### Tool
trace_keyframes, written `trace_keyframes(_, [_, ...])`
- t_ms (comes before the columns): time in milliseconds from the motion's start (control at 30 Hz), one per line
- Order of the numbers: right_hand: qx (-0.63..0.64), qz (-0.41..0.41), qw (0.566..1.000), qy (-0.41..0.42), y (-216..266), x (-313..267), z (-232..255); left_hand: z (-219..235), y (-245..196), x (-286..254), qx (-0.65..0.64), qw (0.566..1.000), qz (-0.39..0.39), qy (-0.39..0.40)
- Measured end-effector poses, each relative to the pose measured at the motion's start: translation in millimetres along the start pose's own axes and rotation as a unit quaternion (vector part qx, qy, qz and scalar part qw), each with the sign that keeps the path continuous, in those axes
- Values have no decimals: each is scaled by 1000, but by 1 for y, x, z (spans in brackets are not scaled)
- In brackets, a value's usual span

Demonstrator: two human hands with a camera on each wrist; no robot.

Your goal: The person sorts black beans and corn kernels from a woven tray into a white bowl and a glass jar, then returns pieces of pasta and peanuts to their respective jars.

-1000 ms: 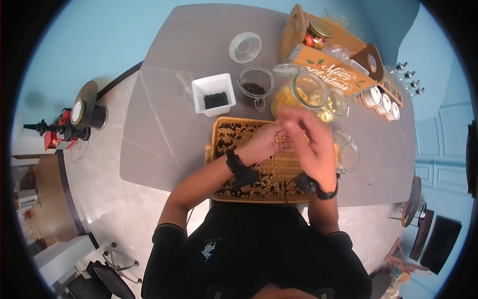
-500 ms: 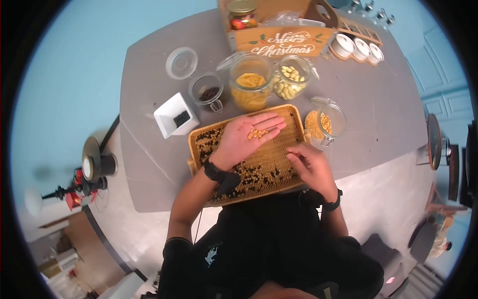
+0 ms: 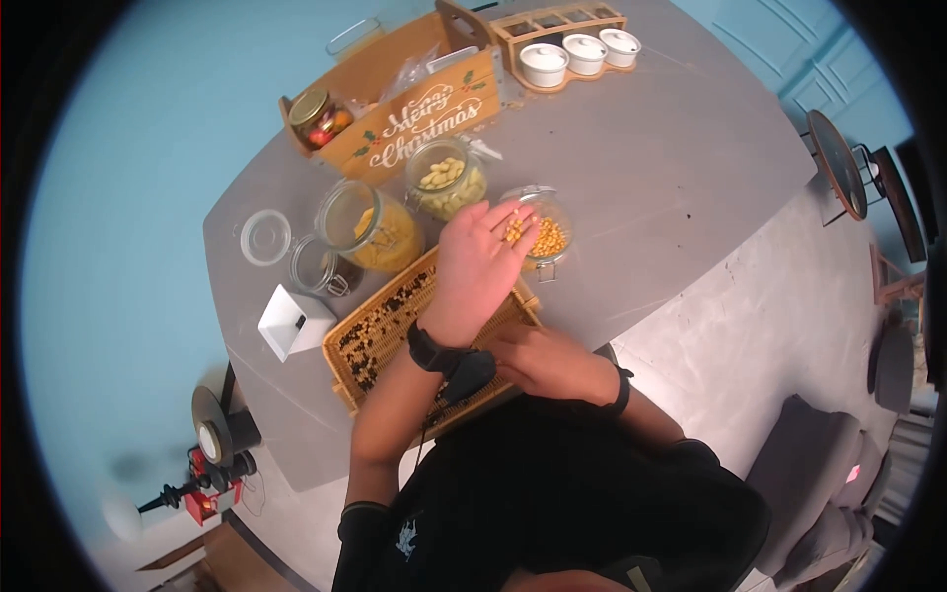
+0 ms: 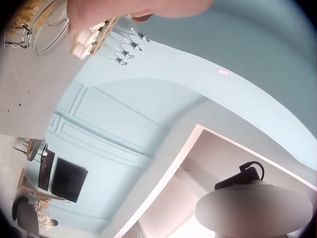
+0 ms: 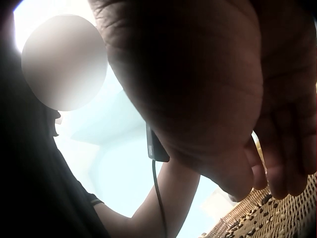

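My left hand (image 3: 478,261) reaches past the basket's far right edge, its fingers stretched out over the glass jar of corn kernels (image 3: 552,237). Yellow kernels (image 3: 513,231) show at its fingers. In the left wrist view only part of the left hand (image 4: 133,12) crosses the top. Low over the near right part of the wicker basket (image 3: 518,311) hangs my right hand (image 3: 552,363), its fingers pointing down. No object shows between the right fingers (image 5: 282,163) in the right wrist view. Dark beans and pale kernels (image 3: 363,370) lie scattered in the basket.
Beyond the basket stand a jar of yellow pasta (image 3: 390,237), a jar of pale beans (image 3: 449,183), an open smaller jar (image 3: 314,264), its lid (image 3: 266,238) and a white dish (image 3: 296,321). A wooden crate (image 3: 424,118) and lidded white pots (image 3: 545,64) are farther back.
The hands, together a second ago, have parted. My left hand has gone from over the basket to the corn jar. My right hand has moved lower over the basket. The head view has swung right.
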State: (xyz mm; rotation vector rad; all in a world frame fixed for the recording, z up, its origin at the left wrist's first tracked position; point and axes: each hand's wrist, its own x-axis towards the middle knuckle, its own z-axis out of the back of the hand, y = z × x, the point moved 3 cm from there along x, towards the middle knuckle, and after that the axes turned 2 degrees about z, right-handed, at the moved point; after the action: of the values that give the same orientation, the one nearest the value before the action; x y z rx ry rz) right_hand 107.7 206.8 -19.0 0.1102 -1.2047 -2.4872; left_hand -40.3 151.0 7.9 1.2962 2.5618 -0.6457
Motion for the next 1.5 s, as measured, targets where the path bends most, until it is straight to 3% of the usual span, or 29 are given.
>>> trace_keyframes(133, [11,-8,1000,6,-8,-11,3,-6,7,-2,41,998,-3,-54])
trace_keyframes(267, [14,-7,1000,8,-15,-12,5,-8,5,-7,29,999,-1,-14])
trace_keyframes(367, [-13,-25,999,38,-20,-11,8,1,-16,-25,-4,998,-7,61])
trace_keyframes(433, [-2,-47,999,15,-18,-11,12,2,-44,-45,-31,995,-28,90])
trace_keyframes(533, [4,-64,998,3,-25,-2,8,33,-81,-64,48,994,-90,44])
trace_keyframes(667, [-18,-108,994,15,-26,8,-10,100,-93,-66,108,989,12,103])
trace_keyframes(767, [-55,-140,988,42,-26,22,-24,125,-81,-61,201,976,80,36])
trace_keyframes(867, [-71,-167,977,110,-23,29,-39,136,-80,-55,209,972,78,69])
trace_keyframes(1133, [-26,-185,969,163,8,63,-79,134,-93,-67,165,982,36,80])
trace_keyframes(1233, [-35,-181,967,174,31,79,-100,139,-97,-70,142,988,17,67])
trace_keyframes(1433, [-146,-23,974,174,38,87,-138,147,-107,-69,137,990,-41,3])
trace_keyframes(1500, [-129,-28,970,202,39,89,-135,148,-108,-70,135,990,-50,-12])
